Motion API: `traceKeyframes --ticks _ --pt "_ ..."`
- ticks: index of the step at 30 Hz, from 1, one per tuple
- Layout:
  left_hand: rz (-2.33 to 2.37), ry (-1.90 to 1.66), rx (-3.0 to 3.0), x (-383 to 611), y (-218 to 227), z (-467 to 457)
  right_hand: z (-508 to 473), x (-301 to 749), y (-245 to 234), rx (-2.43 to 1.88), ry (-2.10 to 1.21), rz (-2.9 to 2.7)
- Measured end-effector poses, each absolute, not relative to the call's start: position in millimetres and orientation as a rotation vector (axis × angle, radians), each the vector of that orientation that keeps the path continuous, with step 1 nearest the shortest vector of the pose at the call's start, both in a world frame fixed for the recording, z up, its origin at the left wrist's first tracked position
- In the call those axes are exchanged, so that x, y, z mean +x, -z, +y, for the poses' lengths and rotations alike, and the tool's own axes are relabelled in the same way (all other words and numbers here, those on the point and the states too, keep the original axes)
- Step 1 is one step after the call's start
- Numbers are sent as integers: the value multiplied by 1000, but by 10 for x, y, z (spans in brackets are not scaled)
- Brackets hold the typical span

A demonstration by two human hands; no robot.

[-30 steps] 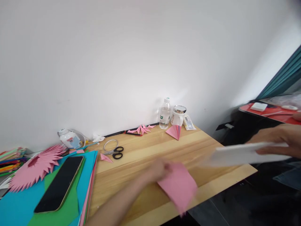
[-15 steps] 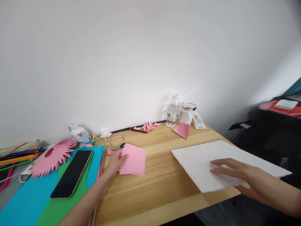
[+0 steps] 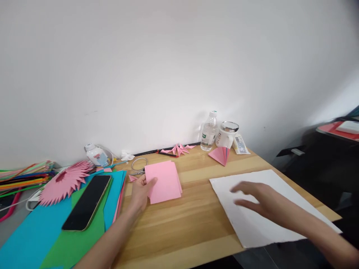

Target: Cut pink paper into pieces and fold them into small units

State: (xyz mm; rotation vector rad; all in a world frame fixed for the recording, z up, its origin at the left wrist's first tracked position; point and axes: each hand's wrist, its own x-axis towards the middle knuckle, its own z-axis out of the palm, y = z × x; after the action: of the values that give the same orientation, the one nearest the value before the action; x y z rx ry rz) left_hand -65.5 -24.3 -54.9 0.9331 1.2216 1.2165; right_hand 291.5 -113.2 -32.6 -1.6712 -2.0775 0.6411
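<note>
A small stack of pink paper sheets is pinched at its left edge by my left hand, thumb on top. Behind that hand lie scissors, partly covered, and a small pink paper scrap. Over a large white board on the right side of the table hovers my right hand, its fingers apart and nothing in them. A folded pink paper piece lies beyond the board, near a white mug.
Along the wall stand a water bottle, the mug and a white pill bottle. To the left, a phone rests on green and blue paper, beside a pleated pink paper ring. The wooden table ends at the front.
My left hand has lifted and turned the pink sheets more toward me. The white board now lies flatter on the table, and my right hand has moved left and off it.
</note>
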Motion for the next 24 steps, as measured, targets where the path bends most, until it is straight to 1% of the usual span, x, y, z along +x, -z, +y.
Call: traceKeyframes --ticks 3,6,8,11,16,18,22,24 --pt "1170 -1246 882 -459 516 -321 -661 2160 304 -1388 -959 -1681" --pt "1174 -1258 909 -397 547 -344 -344 1554 564 -1186 -1225 -1398" --pt "1167 -1222 940 -414 597 -349 -261 1352 757 -1099 -1316 -1300" --pt "1060 -1109 973 -472 680 -359 -262 1346 930 -1047 -1296 -1315" --pt "969 -928 984 -485 768 -370 -319 1603 992 -1113 -1267 -1396" --pt "1007 -942 968 -477 778 -355 -310 1657 1002 -1193 -1188 -1403" --pt "1141 -1016 917 -564 720 -278 -184 1730 1007 -1407 -904 -1385" --pt "1186 -1071 887 -652 648 -226 -72 1780 1002 -1436 -849 -1357"
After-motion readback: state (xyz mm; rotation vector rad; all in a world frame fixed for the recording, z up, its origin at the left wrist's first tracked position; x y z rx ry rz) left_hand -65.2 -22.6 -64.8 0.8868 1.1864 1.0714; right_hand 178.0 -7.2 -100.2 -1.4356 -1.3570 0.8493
